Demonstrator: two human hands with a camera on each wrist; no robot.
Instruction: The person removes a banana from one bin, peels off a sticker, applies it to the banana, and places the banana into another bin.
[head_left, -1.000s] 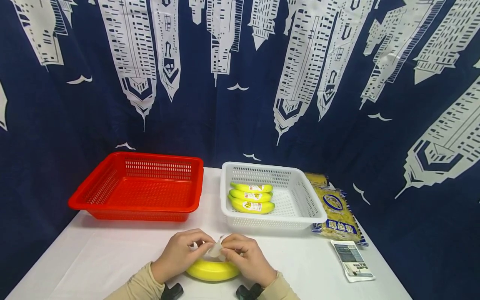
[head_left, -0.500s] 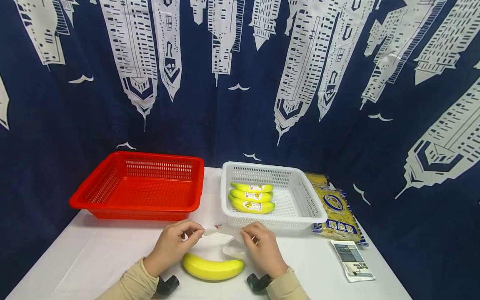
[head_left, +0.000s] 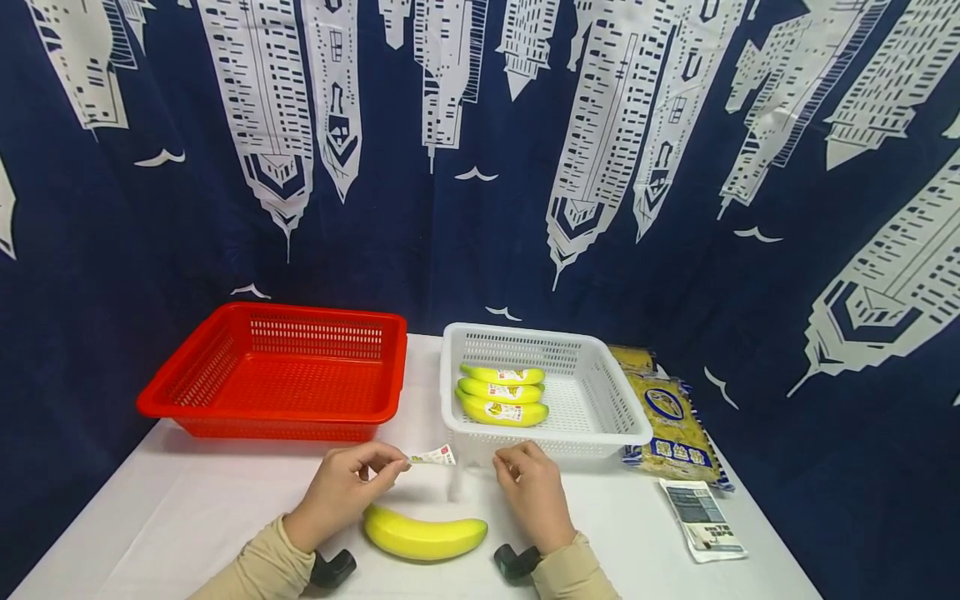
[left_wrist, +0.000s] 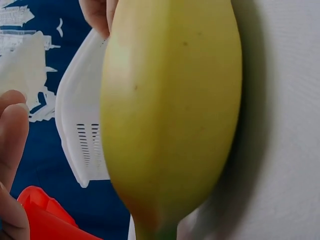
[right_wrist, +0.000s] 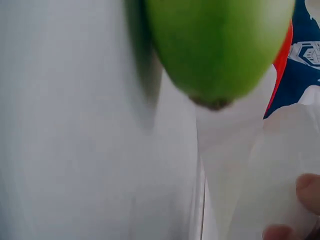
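Observation:
A yellow banana [head_left: 423, 535] without a label lies on the white table between the forearms. It fills much of the left wrist view, and its green tip [right_wrist: 220, 45] shows in the right wrist view. My left hand [head_left: 348, 479] pinches a printed sticker [head_left: 435, 456] by its left end, above and beyond the banana. Facing it, my right hand [head_left: 532, 492] holds a whitish translucent backing sheet [right_wrist: 280, 160] between thumb and finger. That sheet barely shows against the table in the head view. Neither hand touches the banana.
A red basket [head_left: 273, 425] stands at the back left. The white basket [head_left: 600, 400] to its right holds 3 bananas [head_left: 502, 414] with labels. Yellow noodle packs [head_left: 667, 425] and a small printed packet [head_left: 702, 521] lie at the right. A dark blue patterned curtain [head_left: 450, 242] hangs behind.
My hands were close together over the banana, pinching a crumpled sticker and backing. They have since moved apart, and the sticker is now with the left hand, the backing with the right.

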